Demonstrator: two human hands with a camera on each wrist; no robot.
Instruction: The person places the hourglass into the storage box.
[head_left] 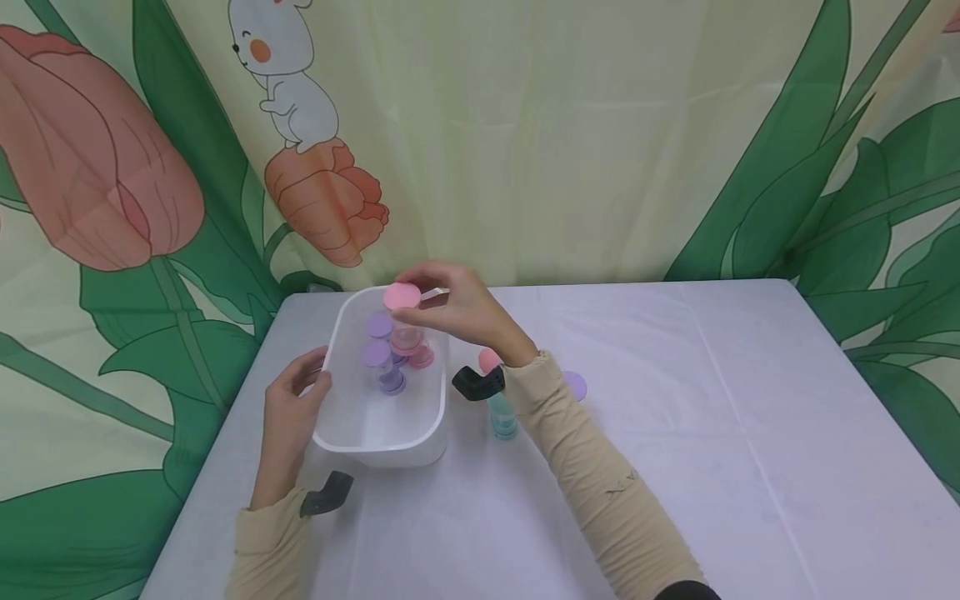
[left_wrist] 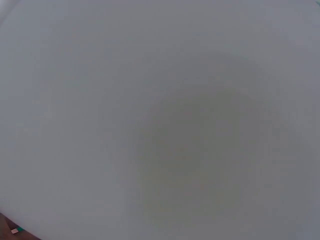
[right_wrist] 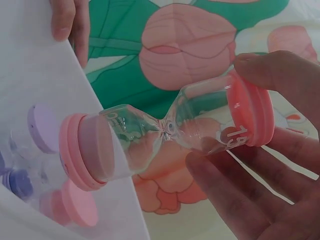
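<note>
My right hand holds a pink-capped sand timer by one end cap, above the white plastic bin. Clear bulbs and the white digits "15" on it show in the right wrist view, where it lies tilted. My left hand grips the bin's left rim between thumb and fingers. Inside the bin are purple-capped sand timers and a pink-capped one, partly hidden by the held timer in the head view. A blurred pale surface fills nearly all of the left wrist view.
Right of the bin, a teal sand timer stands on the white-covered table. A coral cap and a purple cap show partly behind the right forearm. A printed curtain hangs behind the table.
</note>
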